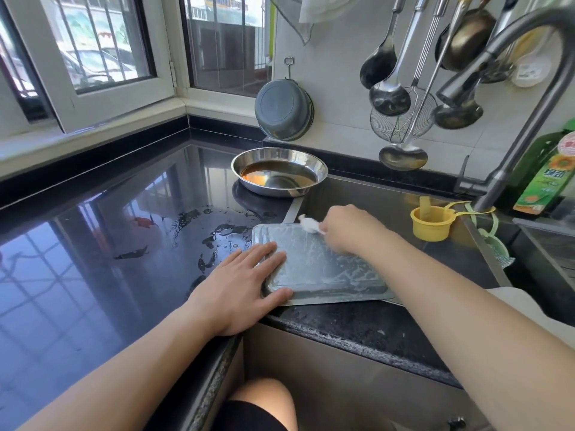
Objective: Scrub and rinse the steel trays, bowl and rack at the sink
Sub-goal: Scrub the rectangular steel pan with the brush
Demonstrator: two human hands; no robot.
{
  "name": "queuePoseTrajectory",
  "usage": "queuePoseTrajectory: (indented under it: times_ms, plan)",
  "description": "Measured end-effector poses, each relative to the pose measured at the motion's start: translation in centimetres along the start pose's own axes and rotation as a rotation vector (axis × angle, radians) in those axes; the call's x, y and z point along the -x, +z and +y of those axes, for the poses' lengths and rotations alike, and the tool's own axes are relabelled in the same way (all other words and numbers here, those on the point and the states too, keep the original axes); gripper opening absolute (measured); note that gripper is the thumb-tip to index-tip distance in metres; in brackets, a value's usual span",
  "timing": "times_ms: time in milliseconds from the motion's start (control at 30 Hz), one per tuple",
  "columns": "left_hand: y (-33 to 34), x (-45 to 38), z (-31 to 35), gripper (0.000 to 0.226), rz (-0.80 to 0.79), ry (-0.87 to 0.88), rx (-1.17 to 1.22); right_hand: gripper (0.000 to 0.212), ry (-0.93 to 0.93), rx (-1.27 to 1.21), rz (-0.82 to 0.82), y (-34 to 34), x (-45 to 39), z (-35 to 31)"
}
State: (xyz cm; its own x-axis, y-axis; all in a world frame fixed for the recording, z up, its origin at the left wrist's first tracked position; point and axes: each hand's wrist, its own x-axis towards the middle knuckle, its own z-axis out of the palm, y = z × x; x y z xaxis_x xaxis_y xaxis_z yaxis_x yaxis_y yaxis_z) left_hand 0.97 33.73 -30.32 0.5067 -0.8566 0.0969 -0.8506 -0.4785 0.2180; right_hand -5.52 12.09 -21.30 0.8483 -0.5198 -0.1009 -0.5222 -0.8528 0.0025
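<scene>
Left hand (pixel 241 284) flat, fingers spread, pressing tray (pixel 323 269) at sink (pixel 389 197) edge; right hand (pixel 348 227) gripping soapy scrubber (pixel 309 224) at far rim. Likely to slide off wet counter (pixel 109 244) if pressure eases.

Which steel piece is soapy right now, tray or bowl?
The flat steel tray under both hands, streaked with white suds. The round steel bowl behind it on the counter shows no suds, only brownish liquid.

One head-worn view looks forward and down, close over the sink (pixel 389 194) and counter (pixel 93 244) corner
</scene>
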Motion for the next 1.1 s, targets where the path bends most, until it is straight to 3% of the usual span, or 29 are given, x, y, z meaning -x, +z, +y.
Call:
queuePoseTrajectory:
  times_ms: [100, 200, 400, 533, 667, 767, 900, 1100]
  plan:
    - [-0.1, -0.1, 0.0, 0.075, -0.001, -0.012, 0.022, 0.035, -0.033, -0.002, -0.007, 0.5, 0.6, 0.1]
    - [-0.1, 0.0, 0.1, 0.070, 0.011, -0.022, 0.036, 0.029, 0.083, 0.060, 0.090, 0.3, 1.3, 3.1]
    - [0.0, 0.1, 0.1, 0.065, 0.031, -0.026, 0.053, 0.047, -0.044, 0.012, -0.103, 0.7, 4.0, 5.1]
    - [0.4, 0.2, -0.3, 0.056, 0.197, -0.203, -0.013, 0.043, 0.059, -0.085, -0.039, 0.5, 5.2, 8.4]
    - [0.5, 0.1, -0.4, 0.052, 0.238, -0.304, -0.049, 0.036, 0.097, -0.143, -0.023, 1.6, 7.3, 9.5]
    - [0.1, 0.5, 0.2, 0.057, 0.307, -0.276, 0.014, 0.030, 0.162, -0.142, 0.014, 2.3, 8.3, 10.1]
    - [-0.1, 1.2, 0.8, 0.067, 0.264, -0.150, 0.054, 0.025, 0.230, -0.110, -0.017, 2.9, 9.1, 10.3]
    - [0.1, 0.9, 0.9, 0.041, 0.319, -0.239, 0.082, 0.039, 0.084, -0.068, -0.107, 2.6, 10.0, 9.3]
